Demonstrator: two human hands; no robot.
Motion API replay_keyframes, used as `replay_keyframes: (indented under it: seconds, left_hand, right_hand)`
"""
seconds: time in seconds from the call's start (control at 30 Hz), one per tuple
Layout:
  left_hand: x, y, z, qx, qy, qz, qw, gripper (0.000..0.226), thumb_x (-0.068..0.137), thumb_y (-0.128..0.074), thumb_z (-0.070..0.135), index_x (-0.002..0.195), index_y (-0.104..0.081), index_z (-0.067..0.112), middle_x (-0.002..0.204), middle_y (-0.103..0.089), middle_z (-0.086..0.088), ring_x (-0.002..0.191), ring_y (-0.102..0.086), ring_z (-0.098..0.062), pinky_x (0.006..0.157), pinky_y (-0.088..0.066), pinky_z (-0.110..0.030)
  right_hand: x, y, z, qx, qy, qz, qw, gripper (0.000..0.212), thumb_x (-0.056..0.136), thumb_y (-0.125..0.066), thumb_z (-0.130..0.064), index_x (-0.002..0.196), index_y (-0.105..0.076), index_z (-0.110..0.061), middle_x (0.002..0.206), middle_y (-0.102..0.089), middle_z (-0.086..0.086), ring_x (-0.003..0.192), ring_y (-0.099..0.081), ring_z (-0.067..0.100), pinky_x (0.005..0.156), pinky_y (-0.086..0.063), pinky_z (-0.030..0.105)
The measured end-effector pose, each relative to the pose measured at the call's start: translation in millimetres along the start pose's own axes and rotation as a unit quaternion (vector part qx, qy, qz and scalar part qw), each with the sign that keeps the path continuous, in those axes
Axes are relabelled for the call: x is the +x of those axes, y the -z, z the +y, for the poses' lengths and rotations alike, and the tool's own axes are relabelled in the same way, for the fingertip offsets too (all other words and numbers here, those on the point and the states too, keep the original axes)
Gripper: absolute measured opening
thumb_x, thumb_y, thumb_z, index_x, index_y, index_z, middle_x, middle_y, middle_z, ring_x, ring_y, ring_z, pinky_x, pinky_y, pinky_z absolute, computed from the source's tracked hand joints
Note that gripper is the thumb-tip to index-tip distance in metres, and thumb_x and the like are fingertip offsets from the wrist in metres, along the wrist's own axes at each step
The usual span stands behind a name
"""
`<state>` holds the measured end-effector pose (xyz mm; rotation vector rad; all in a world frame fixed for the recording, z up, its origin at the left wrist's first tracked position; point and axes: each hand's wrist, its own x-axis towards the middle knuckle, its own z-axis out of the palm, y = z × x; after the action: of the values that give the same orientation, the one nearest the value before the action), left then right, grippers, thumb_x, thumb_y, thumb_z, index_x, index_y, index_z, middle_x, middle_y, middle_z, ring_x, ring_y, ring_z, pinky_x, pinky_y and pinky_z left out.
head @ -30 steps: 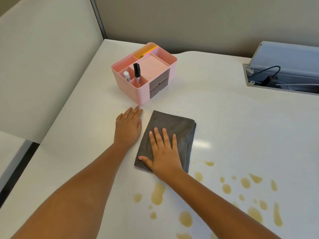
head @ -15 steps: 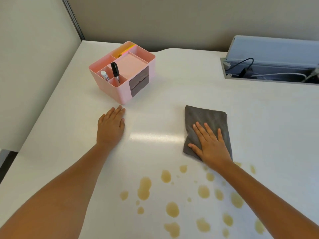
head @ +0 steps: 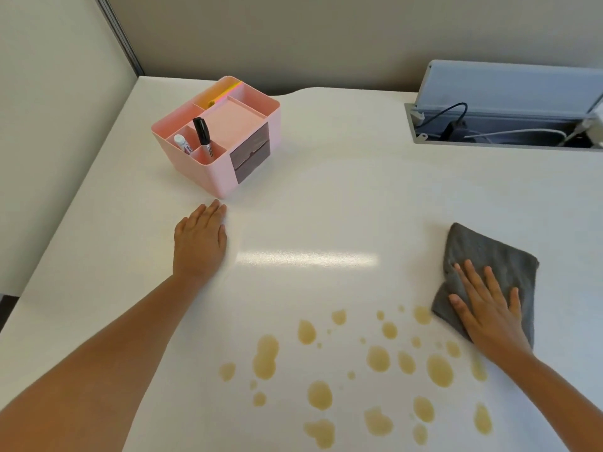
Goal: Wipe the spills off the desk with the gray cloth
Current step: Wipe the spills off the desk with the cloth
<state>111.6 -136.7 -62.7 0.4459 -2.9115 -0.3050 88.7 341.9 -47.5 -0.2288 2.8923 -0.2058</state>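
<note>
Your right hand lies flat, fingers spread, pressing the folded gray cloth onto the tabletop; nothing is pinched. The yellowish spills begin just left of that grip. Your left hand rests flat, well apart, beside the pink desk organizer.

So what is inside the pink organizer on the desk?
The pink organizer holds a black marker and a white-capped pen in its front compartments, and something yellow at the back. Its dark drawers are closed, contents hidden.
</note>
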Motion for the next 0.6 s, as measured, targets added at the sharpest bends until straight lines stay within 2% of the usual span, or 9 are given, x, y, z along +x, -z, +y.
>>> replay_keyframes:
  seconds: [0.1, 0.33, 0.5, 0.6]
  left_hand:
    - [0, -1, 1, 0.003, 0.002, 0.010, 1.000, 0.041, 0.091, -0.038, 0.015, 0.131, -0.047, 0.011, 0.141, -0.048, -0.009, 0.131, -0.042, -0.030, 0.102, -0.033, -0.048]
    - [-2, -1, 3, 0.002, 0.005, 0.015, 1.000, 0.040, 0.092, -0.041, 0.010, 0.132, -0.046, 0.010, 0.142, -0.047, -0.010, 0.132, -0.040, -0.030, 0.104, -0.032, -0.049]
    - [-2, -1, 3, 0.000, 0.005, 0.013, 1.000, 0.040, 0.092, -0.040, 0.011, 0.132, -0.046, 0.009, 0.143, -0.046, -0.010, 0.133, -0.040, -0.030, 0.104, -0.032, -0.050]
    - [-1, -1, 2, 0.003, 0.005, 0.006, 1.000, 0.041, 0.092, -0.040, 0.012, 0.133, -0.045, 0.010, 0.143, -0.046, -0.010, 0.133, -0.039, -0.030, 0.105, -0.032, -0.050]
  right_hand:
    - [-6, -7, -25, -0.008, -0.012, 0.005, 1.000, 0.054, 0.089, -0.006, -0.062, 0.136, 0.014, -0.045, 0.151, 0.009, -0.018, 0.138, 0.016, 0.007, 0.112, 0.006, 0.057]
    - [-15, -21, -102, -0.041, 0.011, 0.005, 0.999, 0.062, 0.083, 0.008, -0.064, 0.137, 0.019, -0.036, 0.151, 0.016, -0.008, 0.144, 0.011, 0.027, 0.112, 0.001, 0.058]
    - [-22, -33, -154, -0.056, 0.072, -0.003, 0.996, 0.063, 0.080, 0.016, -0.063, 0.137, 0.022, -0.037, 0.157, 0.007, -0.004, 0.143, 0.012, 0.028, 0.111, 0.005, 0.057]
    - [-29, -36, -184, -0.052, 0.107, -0.001, 0.993, 0.064, 0.086, 0.005, -0.061, 0.143, 0.005, -0.034, 0.157, -0.007, 0.000, 0.143, 0.001, 0.031, 0.110, 0.000, 0.059]
